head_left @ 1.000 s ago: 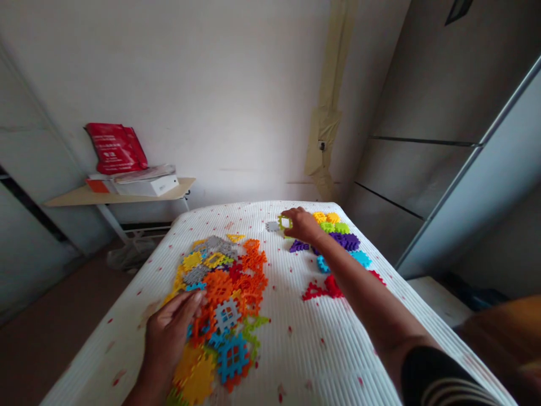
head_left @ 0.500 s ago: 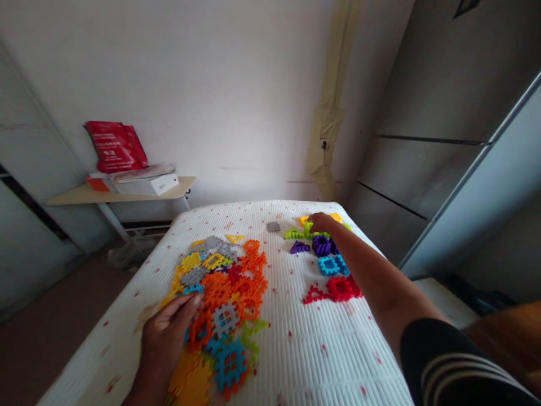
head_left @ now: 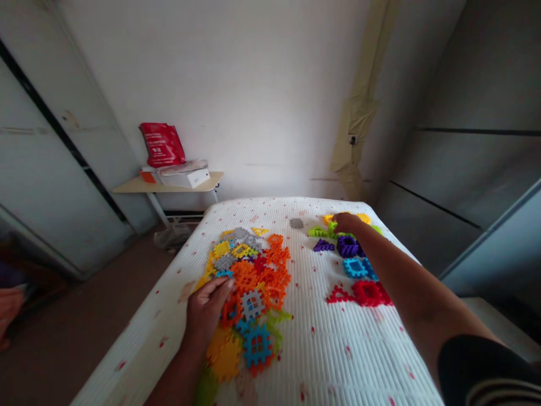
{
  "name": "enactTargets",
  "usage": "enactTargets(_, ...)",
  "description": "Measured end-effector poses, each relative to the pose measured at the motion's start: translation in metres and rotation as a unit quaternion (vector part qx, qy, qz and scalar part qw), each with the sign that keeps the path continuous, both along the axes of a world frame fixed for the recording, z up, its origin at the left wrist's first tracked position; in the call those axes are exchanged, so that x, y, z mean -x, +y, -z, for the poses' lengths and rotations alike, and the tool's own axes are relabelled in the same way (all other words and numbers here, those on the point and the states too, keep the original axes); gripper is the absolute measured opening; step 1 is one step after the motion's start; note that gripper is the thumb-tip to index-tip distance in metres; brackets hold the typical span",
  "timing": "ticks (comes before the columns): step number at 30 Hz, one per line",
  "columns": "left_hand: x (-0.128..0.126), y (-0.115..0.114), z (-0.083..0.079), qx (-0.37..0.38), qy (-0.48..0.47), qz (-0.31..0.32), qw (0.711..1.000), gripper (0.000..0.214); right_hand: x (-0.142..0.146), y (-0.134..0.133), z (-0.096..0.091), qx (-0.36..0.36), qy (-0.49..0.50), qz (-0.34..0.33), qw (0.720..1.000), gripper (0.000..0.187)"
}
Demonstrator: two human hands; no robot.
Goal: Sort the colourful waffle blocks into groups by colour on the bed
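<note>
My left hand is at the left edge of a mixed pile of plastic interlocking blocks, thumb and fingers pressed together. A blue block lies just beyond its fingertips; whatever the pinch holds is hidden. Around it are orange blocks, a grey window block, a blue window block and flat yellow blocks. At the far right my right hand reaches down with curled fingers beside a yellow block and green blocks. Its grip is too small to make out.
Purple blocks, light-blue blocks and red blocks lie in rows by colour under my right arm. A lone grey block sits on the white spotted cover. Behind, a side table carries boxes and a red bag.
The view has swung left, so everything appears further right. Both hands keep about the same places beside the blocks, with no block visibly moved.
</note>
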State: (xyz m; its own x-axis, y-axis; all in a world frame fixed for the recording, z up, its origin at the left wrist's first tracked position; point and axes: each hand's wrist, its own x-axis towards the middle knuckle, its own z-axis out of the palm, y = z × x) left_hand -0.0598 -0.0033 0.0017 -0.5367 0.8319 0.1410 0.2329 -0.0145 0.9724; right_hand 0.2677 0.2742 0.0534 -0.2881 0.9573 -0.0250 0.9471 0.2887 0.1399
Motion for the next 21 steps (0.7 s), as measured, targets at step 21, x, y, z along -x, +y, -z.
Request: enactTargets(21,0.056,0.083,-0.016,0.093,0.491,0.125,0.857,0.021,0.091,-0.220,0.058,0.053,0.069,-0.303,0.949,0.015)
